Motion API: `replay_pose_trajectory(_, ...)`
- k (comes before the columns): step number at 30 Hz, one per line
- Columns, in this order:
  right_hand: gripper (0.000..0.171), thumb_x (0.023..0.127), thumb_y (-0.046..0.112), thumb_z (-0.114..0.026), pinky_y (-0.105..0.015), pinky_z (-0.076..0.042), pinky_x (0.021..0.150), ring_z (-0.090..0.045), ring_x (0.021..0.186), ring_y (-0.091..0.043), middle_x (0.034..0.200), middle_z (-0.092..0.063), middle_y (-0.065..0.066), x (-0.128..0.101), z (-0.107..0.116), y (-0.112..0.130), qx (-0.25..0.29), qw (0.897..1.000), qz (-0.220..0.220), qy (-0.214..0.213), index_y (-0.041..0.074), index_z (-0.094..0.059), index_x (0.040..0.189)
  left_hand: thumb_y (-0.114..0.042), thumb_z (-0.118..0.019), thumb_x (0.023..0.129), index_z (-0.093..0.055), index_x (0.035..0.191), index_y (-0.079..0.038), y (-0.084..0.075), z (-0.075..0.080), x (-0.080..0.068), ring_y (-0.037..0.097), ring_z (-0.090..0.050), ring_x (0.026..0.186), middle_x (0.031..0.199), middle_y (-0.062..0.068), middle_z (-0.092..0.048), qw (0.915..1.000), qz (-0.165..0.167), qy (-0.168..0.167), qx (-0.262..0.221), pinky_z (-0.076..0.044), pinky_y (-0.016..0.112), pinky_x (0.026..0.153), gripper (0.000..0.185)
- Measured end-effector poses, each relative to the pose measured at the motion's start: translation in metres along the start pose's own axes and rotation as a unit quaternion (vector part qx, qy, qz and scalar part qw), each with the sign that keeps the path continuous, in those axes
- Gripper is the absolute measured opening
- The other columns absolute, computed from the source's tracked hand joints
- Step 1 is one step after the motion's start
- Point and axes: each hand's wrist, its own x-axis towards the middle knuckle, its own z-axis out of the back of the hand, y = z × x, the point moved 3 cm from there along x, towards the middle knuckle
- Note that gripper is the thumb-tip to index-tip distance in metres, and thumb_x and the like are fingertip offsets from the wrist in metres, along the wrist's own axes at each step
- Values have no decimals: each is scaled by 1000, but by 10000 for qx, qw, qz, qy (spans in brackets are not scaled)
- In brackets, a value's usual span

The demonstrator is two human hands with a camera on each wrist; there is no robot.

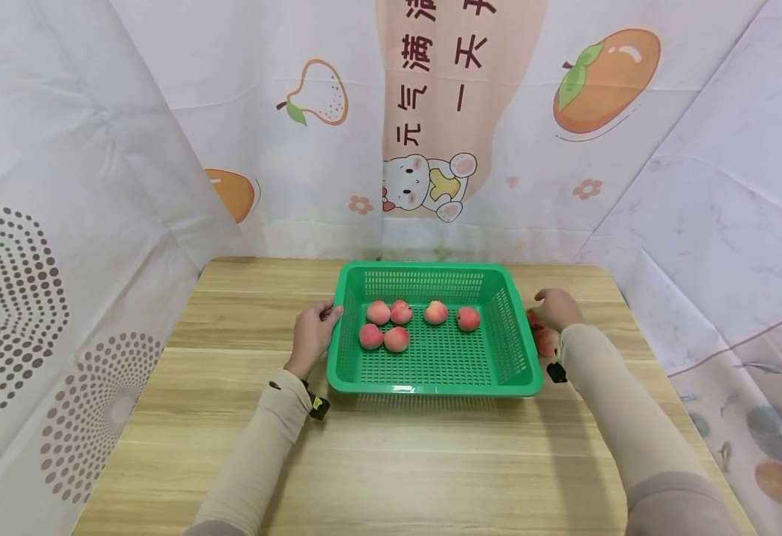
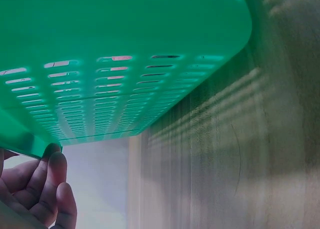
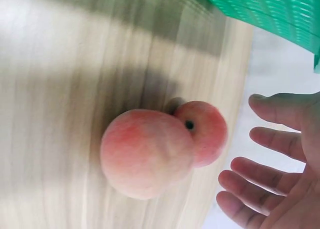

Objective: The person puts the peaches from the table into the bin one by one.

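**Green basket on bench, two peaches outside it**

Green basket (image 1: 506, 350) sits mid-bench (image 1: 230, 447), six peaches (image 1: 397, 339) inside, toward the far half. Left hand (image 1: 312, 333) grips the basket's left rim, fingers (image 2: 47, 181) curled under the edge in the left wrist view. Right hand (image 1: 556, 307) is beside the basket's right wall, fingers (image 3: 270, 176) spread and relaxed, grasping nothing. Two loose peaches (image 3: 160, 151) lie touching each other on the bench, just beside that open palm.
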Motion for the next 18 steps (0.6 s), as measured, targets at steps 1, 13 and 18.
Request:
replay_pose_trajectory(1, 52, 92, 22, -56, -60, -44, 96, -53, 116, -50, 128, -55, -35, -1, -1, -1, -15, 10000, -20, 22, -12, -50, 131, -29, -60, 98, -64, 127, -2, 0, 0, 0, 25, -68, 95, 110, 15, -71, 10000, 0, 4, -3, -56, 37, 78, 40)
replay_pose_trajectory(13, 56, 86, 17, -61, -60, -44, 95, -51, 116, -52, 129, -52, -37, -7, -8, -6, -182, 9996, -122, 197, -13, -49, 131, -27, -60, 98, -64, 127, -1, -3, 1, -1, 25, -68, 94, 109, 16, -72, 10000, -36, -26, -16, -55, 36, 77, 39)
replay_pose_trajectory(18, 59, 85, 15, -59, -61, -43, 97, -49, 118, -52, 132, -50, -37, -7, -14, -9, -169, 9993, -210, 247, -11, -45, 136, -28, -60, 98, -63, 127, 1, -4, 1, -2, 26, -67, 97, 110, 17, -71, 10000, 51, -22, 7, -55, 38, 80, 41)
